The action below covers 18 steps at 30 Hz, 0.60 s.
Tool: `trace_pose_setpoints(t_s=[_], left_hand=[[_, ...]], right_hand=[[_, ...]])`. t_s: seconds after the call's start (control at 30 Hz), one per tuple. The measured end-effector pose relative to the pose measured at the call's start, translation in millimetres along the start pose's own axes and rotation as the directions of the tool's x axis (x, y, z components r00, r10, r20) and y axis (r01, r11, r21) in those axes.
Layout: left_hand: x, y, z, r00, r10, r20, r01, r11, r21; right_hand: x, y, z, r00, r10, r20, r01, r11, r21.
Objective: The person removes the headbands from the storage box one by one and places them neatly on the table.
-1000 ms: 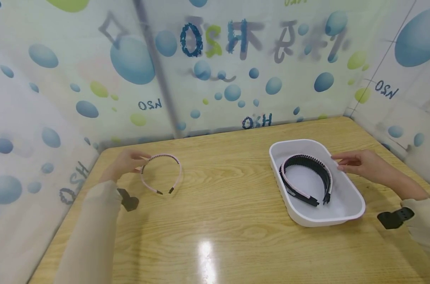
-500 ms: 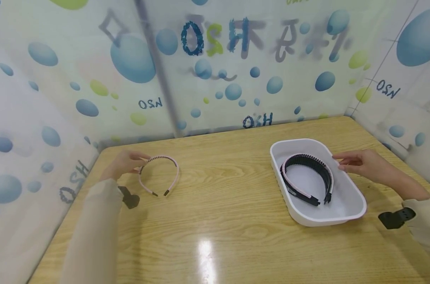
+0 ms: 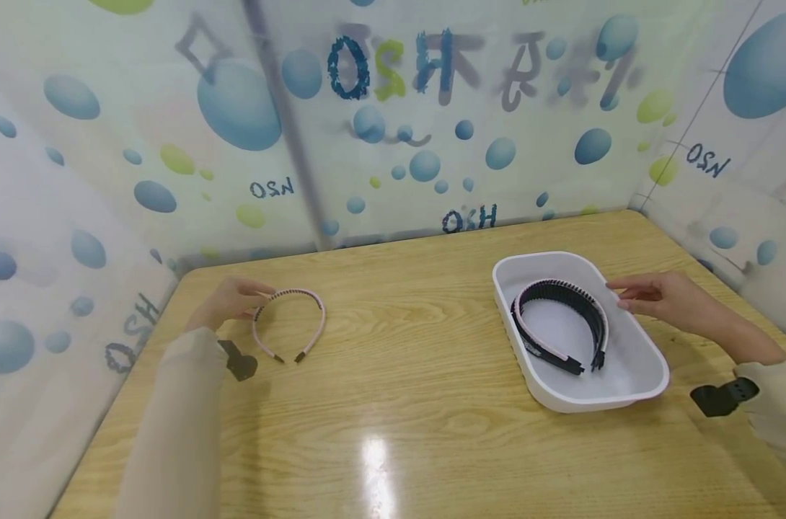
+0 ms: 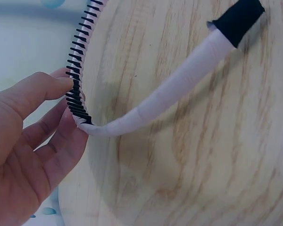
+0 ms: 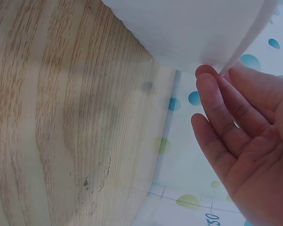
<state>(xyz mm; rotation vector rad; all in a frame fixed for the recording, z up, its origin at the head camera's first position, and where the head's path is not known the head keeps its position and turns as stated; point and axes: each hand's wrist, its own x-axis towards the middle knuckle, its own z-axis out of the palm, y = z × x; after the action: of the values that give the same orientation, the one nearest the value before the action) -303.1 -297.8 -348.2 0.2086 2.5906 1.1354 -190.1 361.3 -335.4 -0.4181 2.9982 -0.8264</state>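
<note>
On the left of the head view, my left hand [image 3: 231, 299] pinches a thin pale pink headband [image 3: 319, 330] by its side. Close up in the left wrist view, thumb and fingers hold the headband [image 4: 170, 94] where black comb teeth line its inner edge; a black tip caps its end. My right hand [image 3: 678, 303] grips the right rim of a white plastic basket [image 3: 629, 371], its thumb and fingertips on the edge of the basket [image 5: 198, 33] in the right wrist view. Several headbands [image 3: 564, 292], black and pale pink, lie nested inside the basket.
A wooden table [image 3: 406, 346] spans the space between the hands. Behind it and along both sides hangs a white curtain [image 3: 425, 194] printed with blue and green drops. Each wrist wears a dark strap-on device [image 3: 724, 398].
The pink headband in my left hand has swung slightly left and toward me, its tips shifting left. My right hand and the basket have stayed in place.
</note>
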Motion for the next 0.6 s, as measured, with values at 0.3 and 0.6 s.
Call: trace_pose_setpoints(t_s=[0.3,0.6], left_hand=[[-0.2,-3.3,3.8,0.999,-0.04,-0.004,0.04,0.998,0.054],[0.7,-5.8,6.8,0.999,-0.037,-0.011,0.037,0.998,0.054]], right_hand=[[0.2,-1.6,-0.5,1.0,0.008,0.007,-0.008,1.0,0.0],[0.3,-1.5,-0.4,1.0,0.014,0.008,-0.014,1.0,0.003]])
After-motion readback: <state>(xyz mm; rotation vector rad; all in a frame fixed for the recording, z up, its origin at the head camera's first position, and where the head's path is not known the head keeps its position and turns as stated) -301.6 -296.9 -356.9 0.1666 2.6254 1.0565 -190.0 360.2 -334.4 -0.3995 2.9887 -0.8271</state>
